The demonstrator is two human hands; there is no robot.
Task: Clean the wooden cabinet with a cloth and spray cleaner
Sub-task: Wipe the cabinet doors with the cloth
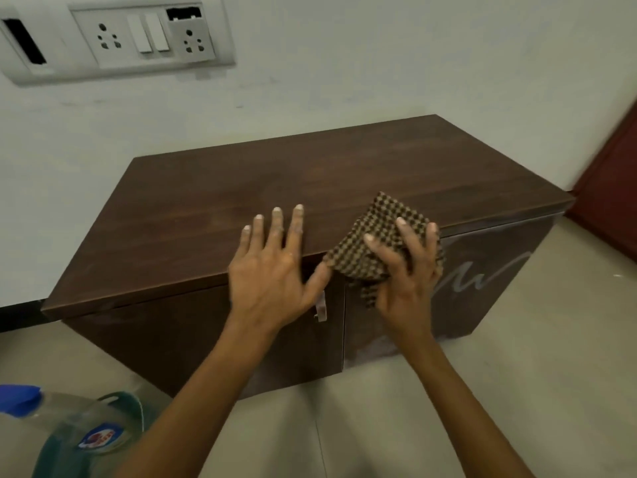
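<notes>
A low dark-brown wooden cabinet (213, 201) stands against the white wall, its two front doors shut. My left hand (272, 267) lies flat and spread over the front edge of its top, above the small metal door handle (321, 307). My right hand (405, 270) grips a brown checked cloth (372, 236) at the front edge, just right of the left hand. A clear spray cleaner bottle (79, 429) with a blue cap and blue-green liquid sits on the floor at the lower left, apart from both hands.
A white switch and socket panel (148, 37) is on the wall above. Pale smears mark the right cabinet door (482, 270). A dark red door or frame (610, 174) stands at the far right. Grey tiled floor (517, 391) surrounds the cabinet.
</notes>
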